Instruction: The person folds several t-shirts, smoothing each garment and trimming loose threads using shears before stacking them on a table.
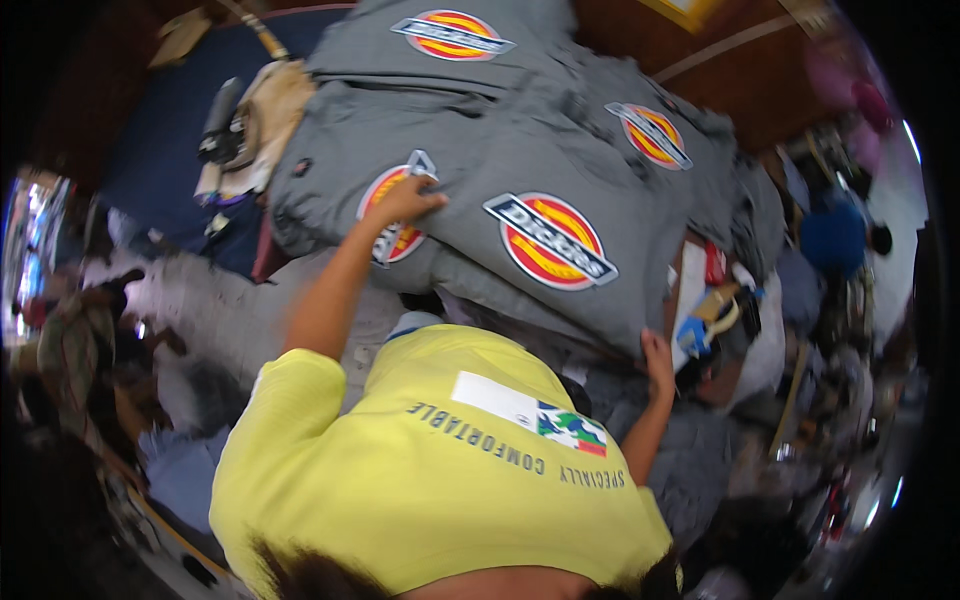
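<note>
Several grey garments with large oval red-and-yellow emblems lie spread and overlapping on the table in front of me. My left hand rests on the left grey garment, partly covering its emblem, with fingers stretched out toward the right. Beside it is the nearest grey garment, whose whole emblem faces up. At that garment's near right corner, my right hand has its fingers closed on the cloth edge. Farther back lie another grey garment and one at the right.
Left of the garments, a tan cloth and a dark cylindrical object lie on a dark blue surface. Close to my right hand are a blue tape dispenser and a red item. Bundled cloth crowds both sides.
</note>
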Motion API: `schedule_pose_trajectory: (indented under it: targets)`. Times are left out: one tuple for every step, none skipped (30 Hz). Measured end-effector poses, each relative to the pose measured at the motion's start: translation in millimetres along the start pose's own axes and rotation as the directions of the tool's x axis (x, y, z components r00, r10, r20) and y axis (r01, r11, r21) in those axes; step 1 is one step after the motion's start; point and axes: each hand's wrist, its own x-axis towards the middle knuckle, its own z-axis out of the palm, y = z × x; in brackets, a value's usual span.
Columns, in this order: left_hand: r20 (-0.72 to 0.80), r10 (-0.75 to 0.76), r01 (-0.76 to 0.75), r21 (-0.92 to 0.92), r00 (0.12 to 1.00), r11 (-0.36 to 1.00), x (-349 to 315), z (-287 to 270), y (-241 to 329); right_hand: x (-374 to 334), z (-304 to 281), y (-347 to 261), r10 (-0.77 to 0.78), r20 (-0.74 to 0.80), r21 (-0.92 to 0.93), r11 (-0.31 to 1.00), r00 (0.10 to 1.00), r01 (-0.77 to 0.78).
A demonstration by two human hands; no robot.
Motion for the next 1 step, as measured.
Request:
schedule_pose_trajectory:
  targets:
    - [-0.046,-0.041,0.041,0.014,0.998,0.999,-9.8,-18.5,-13.3,20.0,18.9,-14.8,-0.039,0.049,0.007,0.999,0.998,0.039]
